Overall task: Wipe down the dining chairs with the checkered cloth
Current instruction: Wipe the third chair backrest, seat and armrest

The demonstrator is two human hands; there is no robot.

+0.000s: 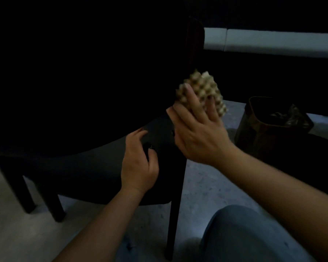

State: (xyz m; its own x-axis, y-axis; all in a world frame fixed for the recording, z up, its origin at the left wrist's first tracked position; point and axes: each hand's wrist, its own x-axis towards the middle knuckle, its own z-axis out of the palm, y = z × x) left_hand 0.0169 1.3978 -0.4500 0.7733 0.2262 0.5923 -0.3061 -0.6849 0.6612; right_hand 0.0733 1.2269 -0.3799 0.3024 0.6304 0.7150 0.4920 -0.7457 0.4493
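Note:
A dark dining chair (95, 178) fills the left and middle of the dim view, its seat edge and a thin black leg nearest me. My right hand (199, 129) presses the bunched checkered cloth (206, 89), beige and white, against the chair's right side where the back post meets the seat. My left hand (139, 163) grips the seat's front corner, fingers curled over the edge. The chair's upper part is lost in darkness.
A dark square waste bin (257, 129) with crumpled contents stands on the floor at the right. A pale horizontal band (273, 41) runs along the back right. My knee in blue jeans (240, 235) is at the bottom. More dark chair legs (27, 193) stand at the left on the grey floor.

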